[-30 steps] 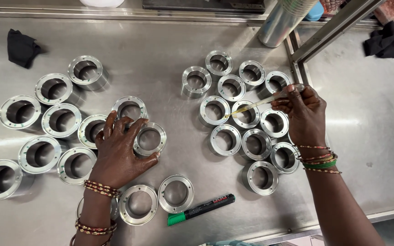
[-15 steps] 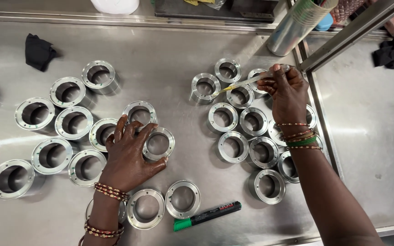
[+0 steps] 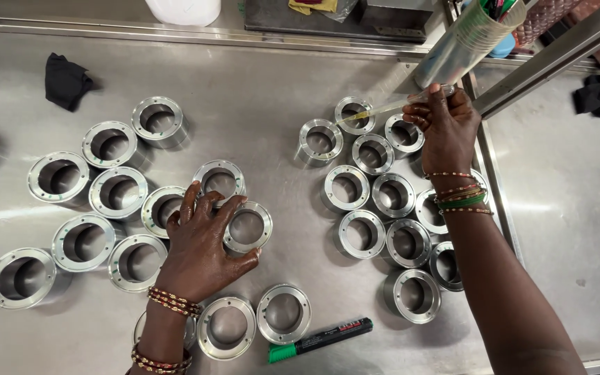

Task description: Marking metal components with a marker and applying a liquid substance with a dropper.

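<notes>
Two hands: left hand [image 3: 199, 246] spread on shiny metal rings [image 3: 246, 226]; right hand [image 3: 447, 128] pinching thin stick [image 3: 383, 108].

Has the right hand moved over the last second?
Yes. The right hand, with its thin stick, has gone toward the far edge of the right ring cluster, nearer the tilted cup.

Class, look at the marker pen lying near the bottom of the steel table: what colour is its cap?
Green: the marker pen has a black barrel and a green cap, clearest in the head view.
</notes>
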